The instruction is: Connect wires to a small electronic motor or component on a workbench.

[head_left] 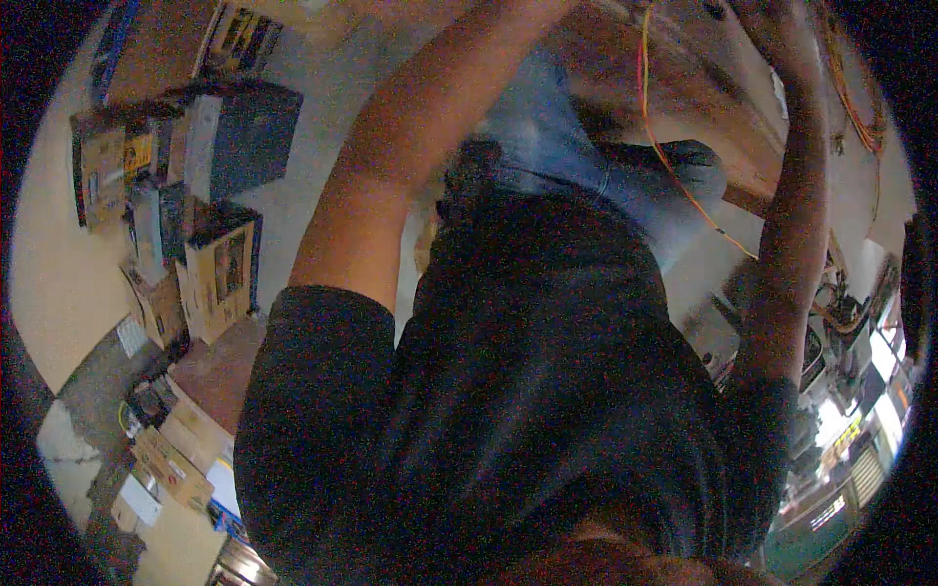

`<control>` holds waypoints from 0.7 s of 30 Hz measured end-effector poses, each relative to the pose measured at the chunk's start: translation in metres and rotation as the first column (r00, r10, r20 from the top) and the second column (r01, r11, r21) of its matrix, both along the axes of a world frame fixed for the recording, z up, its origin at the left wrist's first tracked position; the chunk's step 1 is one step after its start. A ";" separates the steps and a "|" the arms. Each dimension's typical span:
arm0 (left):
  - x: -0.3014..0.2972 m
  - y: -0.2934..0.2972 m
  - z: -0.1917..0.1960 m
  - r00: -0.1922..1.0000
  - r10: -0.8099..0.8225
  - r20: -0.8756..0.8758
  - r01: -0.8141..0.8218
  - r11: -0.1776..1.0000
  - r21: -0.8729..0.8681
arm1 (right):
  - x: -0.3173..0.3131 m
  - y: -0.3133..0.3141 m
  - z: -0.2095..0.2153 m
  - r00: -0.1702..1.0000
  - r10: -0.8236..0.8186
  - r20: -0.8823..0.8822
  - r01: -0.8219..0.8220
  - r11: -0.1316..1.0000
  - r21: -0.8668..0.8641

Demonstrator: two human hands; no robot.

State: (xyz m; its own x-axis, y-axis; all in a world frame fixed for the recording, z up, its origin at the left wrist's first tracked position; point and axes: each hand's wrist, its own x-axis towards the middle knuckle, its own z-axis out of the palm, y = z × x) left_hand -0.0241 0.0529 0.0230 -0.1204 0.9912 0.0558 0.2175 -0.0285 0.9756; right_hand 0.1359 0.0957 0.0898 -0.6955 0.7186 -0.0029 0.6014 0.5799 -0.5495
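My left forearm (440,107) reaches up and across to the top edge, where the hand passes out of the picture. My right hand (782,34) is at the upper right, dark and partly cut off by the top edge. Its fingers are too dim and smeared to read. Close by hangs a thin yellow and red cable (647,107), which runs down from the top edge and ends behind my right forearm. A brown wooden surface (674,49) lies between my two arms. Whether either hand holds anything is hidden.
Cardboard boxes (220,278) and a dark box-shaped case (254,137) stand on the left. More flat cartons (171,464) lie at the lower left. Orange cables (860,122) hang at the far right. My legs in blue jeans (557,146) are bent beneath the wooden surface.
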 end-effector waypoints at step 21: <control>0.003 -0.103 -0.019 0.915 0.298 -0.271 -0.204 0.923 0.326 | 0.020 0.072 -0.082 0.864 0.374 -0.339 -0.169 0.847 0.504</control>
State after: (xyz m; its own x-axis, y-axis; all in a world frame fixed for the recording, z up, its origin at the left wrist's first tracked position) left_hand -0.0207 -0.0496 0.0042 -0.2928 0.8658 0.4058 0.5436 -0.1984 0.8155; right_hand 0.1554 0.1678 0.0075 -0.7232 0.3496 0.5957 0.1603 0.9238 -0.3476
